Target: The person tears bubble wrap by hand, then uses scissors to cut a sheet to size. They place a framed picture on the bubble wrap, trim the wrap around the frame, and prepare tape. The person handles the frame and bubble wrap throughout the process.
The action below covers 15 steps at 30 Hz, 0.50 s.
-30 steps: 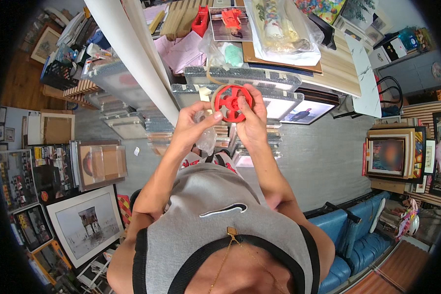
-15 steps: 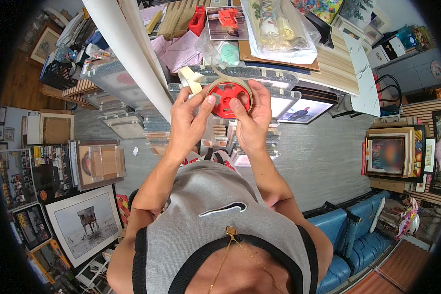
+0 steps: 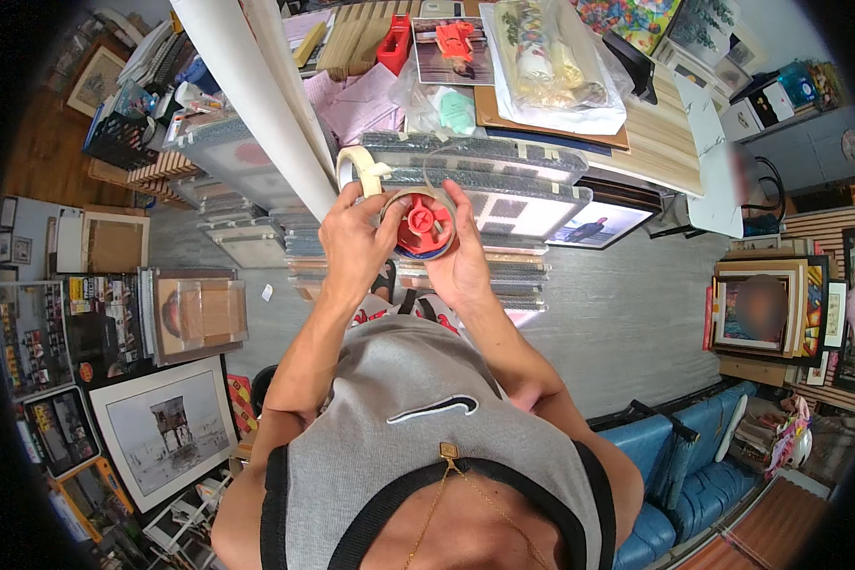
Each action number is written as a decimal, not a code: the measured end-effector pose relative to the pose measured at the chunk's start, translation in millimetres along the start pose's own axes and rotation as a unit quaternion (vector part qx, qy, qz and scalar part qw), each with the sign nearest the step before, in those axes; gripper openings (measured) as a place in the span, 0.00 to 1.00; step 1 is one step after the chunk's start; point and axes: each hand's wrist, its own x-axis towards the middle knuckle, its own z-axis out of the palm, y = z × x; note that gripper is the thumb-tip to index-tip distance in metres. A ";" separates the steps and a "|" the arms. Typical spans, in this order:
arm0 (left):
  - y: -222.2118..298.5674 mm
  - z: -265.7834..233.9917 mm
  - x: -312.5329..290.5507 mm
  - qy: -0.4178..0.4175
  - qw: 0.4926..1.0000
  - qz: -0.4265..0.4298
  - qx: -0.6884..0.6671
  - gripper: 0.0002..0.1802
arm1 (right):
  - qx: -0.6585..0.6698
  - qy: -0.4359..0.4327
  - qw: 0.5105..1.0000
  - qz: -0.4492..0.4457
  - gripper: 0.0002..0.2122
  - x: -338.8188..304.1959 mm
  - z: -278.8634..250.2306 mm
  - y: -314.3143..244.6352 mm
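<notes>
Between both hands, in front of my chest, is a tape roll on a red spoked hub (image 3: pixel 422 228). My right hand (image 3: pixel 464 261) cups it from the right side, its fingers around the outer rim. At the upper left of the roll, the fingers of my left hand (image 3: pixel 354 242) pinch the edge; what exactly is between the fingertips is hidden. A thin loose strip of tape (image 3: pixel 429 163) arcs up from the roll. Against my left fingers hangs a cream masking tape roll (image 3: pixel 345 163) with a short free end sticking out.
Ahead, wrapped frames (image 3: pixel 522 169) stand upright in rows below a wooden table (image 3: pixel 665 142) bearing a photo (image 3: pixel 453 52), papers and a red tape dispenser (image 3: pixel 393 46). A white tube (image 3: pixel 256 95) leans at left. Blue seats (image 3: pixel 636 456) stand behind right; stacked pictures line both sides.
Both hands have moved left and slightly down with the red-hubbed roll, which is turned. My right thumb has left the hub's face, and the loose strip has swung into a higher loop.
</notes>
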 end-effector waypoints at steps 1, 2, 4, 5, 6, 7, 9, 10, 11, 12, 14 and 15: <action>-2.4 0.3 0.3 -0.018 1.000 -0.017 0.002 0.11 | 0.020 0.012 1.000 0.010 0.20 0.9 -3.2 2.6; -4.8 0.7 0.5 -0.037 0.999 -0.034 0.002 0.12 | 0.015 0.017 1.000 0.011 0.20 2.8 -7.1 4.7; -11.7 0.5 3.7 -0.066 0.997 -0.028 0.013 0.14 | 0.014 0.033 0.999 0.018 0.20 7.4 -16.9 7.8; -16.3 0.5 6.5 -0.081 0.996 -0.030 0.020 0.15 | 0.039 0.047 0.998 0.033 0.19 9.6 -23.4 8.3; -21.5 1.5 9.8 -0.079 0.996 -0.030 0.018 0.17 | 0.065 0.062 0.995 0.048 0.19 11.4 -31.5 7.2; -27.9 3.2 14.7 -0.077 0.996 -0.034 0.018 0.18 | 0.104 0.049 0.992 0.060 0.18 13.3 -40.4 6.1; -43.0 11.3 27.3 -0.072 0.996 -0.022 0.043 0.20 | 0.044 0.114 0.992 0.032 0.16 16.5 -58.0 7.0; -51.9 18.2 35.9 -0.068 0.995 -0.006 0.068 0.20 | 0.022 0.134 0.991 0.016 0.16 16.7 -67.0 6.8; -61.7 26.7 46.6 -0.056 0.994 0.023 0.091 0.21 | -0.001 0.156 0.988 -0.005 0.16 14.9 -75.9 5.0; -72.0 37.5 59.0 -0.084 0.988 0.023 0.126 0.20 | -0.023 0.178 0.983 -0.028 0.16 9.9 -84.3 1.8; -91.9 65.5 83.7 -0.102 0.982 0.049 0.148 0.20 | -0.046 0.224 0.972 -0.058 0.18 -0.7 -98.6 -10.4; -102.0 81.9 95.9 -0.106 0.980 0.067 0.157 0.19 | -0.060 0.225 0.969 -0.083 0.19 -8.1 -103.4 -15.8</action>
